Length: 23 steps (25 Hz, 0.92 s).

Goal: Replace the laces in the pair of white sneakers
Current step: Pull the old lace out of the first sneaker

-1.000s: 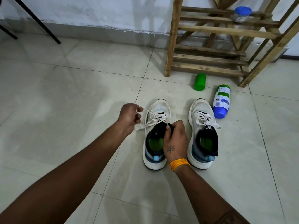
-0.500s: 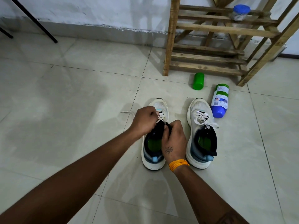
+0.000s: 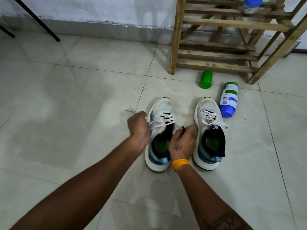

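Our left hand [image 3: 138, 126] is curled around the white lace [image 3: 163, 121] of the left sneaker [image 3: 159, 135], a loose end trailing out past the knuckles onto the floor [image 3: 66, 113]. Our right hand [image 3: 181, 142] pinches the black tongue [image 3: 169, 131] at the collar of the same shoe, holding it steady. Both hands are closed on something; the left is blurred, so we cannot tell exactly how the fingers lie on the lace.

The pair stands side by side on the tiled floor, toes pointing away from us. The right sneaker [image 3: 209, 133] sits just beside our right hand, its own lace tied in a loose bow, untouched. A blue bottle [image 3: 228, 100] lies near its toe, a green bottle [image 3: 206, 79] beyond that, and a wooden rack [image 3: 216, 47] stands against the wall.

We judge the lace to be light, limp and a little slippery, so it should be taken close to the eyelet or at the stiff tip, not mid-length where it flops. The sneaker looks light and would slide on tile, so gripping the tongue or collar makes a sound anchor. The mesh upper is soft; hard pulls may pucker it.
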### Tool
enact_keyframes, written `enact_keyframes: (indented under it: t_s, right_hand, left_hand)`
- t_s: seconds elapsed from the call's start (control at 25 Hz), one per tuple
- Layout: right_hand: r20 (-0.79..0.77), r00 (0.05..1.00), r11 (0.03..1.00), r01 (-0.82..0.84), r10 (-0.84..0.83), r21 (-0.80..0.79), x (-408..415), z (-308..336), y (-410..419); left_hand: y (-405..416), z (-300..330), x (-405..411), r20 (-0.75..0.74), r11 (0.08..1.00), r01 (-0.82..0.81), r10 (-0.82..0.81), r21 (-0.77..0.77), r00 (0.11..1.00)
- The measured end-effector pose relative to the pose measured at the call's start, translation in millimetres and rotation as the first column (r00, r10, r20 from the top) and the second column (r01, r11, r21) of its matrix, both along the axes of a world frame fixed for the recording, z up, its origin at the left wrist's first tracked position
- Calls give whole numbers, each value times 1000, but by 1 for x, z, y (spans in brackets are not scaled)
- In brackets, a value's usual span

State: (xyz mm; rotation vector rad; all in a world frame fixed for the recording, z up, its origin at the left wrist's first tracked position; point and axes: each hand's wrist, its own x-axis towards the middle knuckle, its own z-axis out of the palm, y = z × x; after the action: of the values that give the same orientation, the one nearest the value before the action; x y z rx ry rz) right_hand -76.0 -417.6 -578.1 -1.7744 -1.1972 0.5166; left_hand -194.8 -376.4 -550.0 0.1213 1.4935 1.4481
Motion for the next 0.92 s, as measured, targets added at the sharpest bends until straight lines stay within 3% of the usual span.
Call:
enact_keyframes:
  t_s: [0.08,0.16,0.24,0.32,0.4,0.44,0.48,0.56,0.64,0.72,0.8,0.92]
  right_hand:
    - [-4,1000,999,28,-28,19,9,-2,1]
    - [19,1000,999,-4,4,44,12,-1,0]
    - [16,999,997,-40,39,62,9,-1,2]
    - [23,994,994,-104,103,31,5,-2,3]
    - [30,989,989,-145,145,-3,6,-3,4]
    - [36,986,987,-161,161,-15,7,-2,4]
    - [46,983,983,-178,180,-33,8,2,4]
    - [109,967,971,-221,230,-87,11,13,9]
    - [276,907,948,-299,319,-114,14,25,21]
    - [416,753,860,-467,509,-207,14,34,38]
    - [442,576,725,-579,687,-373,10,40,52]
    - [483,496,682,-627,722,-377,5,39,58]
  left_hand:
    - [7,-2,-19,-72,996,-85,82,-27,994]
    - [7,-4,-28,-266,994,71,-91,-83,960]
    - [3,1,-23,-428,954,241,-297,-180,854]
    - [-6,3,-17,-724,929,294,-361,-225,588]
    - [-21,2,-10,-957,916,387,-197,-102,213]
    - [-28,1,-7,-985,879,463,-162,-113,67]
    - [-31,0,-5,-981,837,517,-190,-179,-31]
    - [-32,-3,-5,-938,766,548,-320,-338,-131]
    - [-30,-12,-11,-942,782,536,-323,-318,-88]
    - [-32,-15,-13,-962,850,503,-248,-160,113]
    - [-34,-17,-13,-936,874,479,-227,-75,268]
    - [-39,-18,-12,-887,880,474,-250,-40,389]
